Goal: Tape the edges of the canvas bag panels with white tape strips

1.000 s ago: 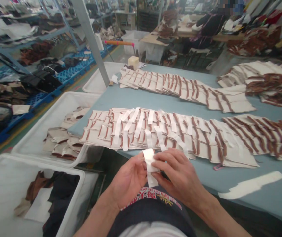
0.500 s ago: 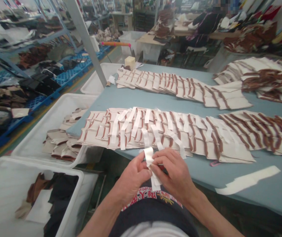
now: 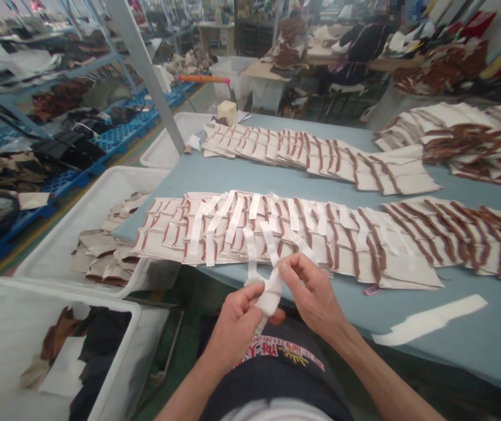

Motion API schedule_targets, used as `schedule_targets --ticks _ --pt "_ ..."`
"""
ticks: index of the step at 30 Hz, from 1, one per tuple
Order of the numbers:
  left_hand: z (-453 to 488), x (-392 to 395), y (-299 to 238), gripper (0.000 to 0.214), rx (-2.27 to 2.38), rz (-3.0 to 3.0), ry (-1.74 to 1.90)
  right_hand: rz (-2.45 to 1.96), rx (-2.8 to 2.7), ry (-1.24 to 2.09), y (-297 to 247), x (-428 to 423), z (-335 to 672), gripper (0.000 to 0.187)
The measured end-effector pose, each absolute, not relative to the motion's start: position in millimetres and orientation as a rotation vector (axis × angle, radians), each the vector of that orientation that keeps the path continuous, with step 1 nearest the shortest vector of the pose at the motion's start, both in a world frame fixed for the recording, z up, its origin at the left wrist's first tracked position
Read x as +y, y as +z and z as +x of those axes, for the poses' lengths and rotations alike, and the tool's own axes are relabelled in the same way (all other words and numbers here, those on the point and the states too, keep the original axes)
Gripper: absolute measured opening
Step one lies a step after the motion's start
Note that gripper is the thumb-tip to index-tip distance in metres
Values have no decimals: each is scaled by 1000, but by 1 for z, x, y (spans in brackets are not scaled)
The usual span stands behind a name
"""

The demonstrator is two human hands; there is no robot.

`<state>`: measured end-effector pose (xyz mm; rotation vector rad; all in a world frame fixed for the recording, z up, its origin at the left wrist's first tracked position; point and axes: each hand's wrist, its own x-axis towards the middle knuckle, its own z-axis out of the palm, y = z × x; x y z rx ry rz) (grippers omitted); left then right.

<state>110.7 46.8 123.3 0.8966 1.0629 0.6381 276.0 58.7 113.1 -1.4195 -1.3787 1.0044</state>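
Just off the table's front edge, both my hands work on a white strip [image 3: 270,298] of fabric or tape. Its lower part is pinched in my left hand [image 3: 240,318], where the strip looks folded or layered. My right hand [image 3: 314,289] pinches its upper end between thumb and fingers. Beyond them lies an overlapping row of cream pieces with brown edges [image 3: 171,234]. Several loose white strips [image 3: 235,219] are scattered over that row, and the nearest ones hang close to my fingers.
The blue-grey table [image 3: 250,175] carries a second row of cream pieces [image 3: 259,140] and more piles at right. A long white strip [image 3: 429,321] lies near the right edge. White bins [image 3: 101,187] stand at left beside a metal post [image 3: 149,76]. A person [image 3: 359,47] sits farther back.
My right hand has shifted up to the strip's top end, and the strip has turned to slant up to the right. My left hand has moved slightly lower. The view has shifted slightly.
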Motion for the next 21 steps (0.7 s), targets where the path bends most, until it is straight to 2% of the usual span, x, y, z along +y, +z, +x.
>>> schedule_targets --ticks 3,9,15,21 --pt "115 41 114 29 1162 1108 639 -1386 -1197 1084 115 70 284 28" --pt "118 20 94 34 1255 1349 546 -1371 -939 1044 122 121 320 35" --pt "120 12 83 32 1280 1621 512 -1322 -727 1117 127 172 349 33" --pt "135 10 87 33 1196 1613 539 -1333 -590 921 131 220 372 42"
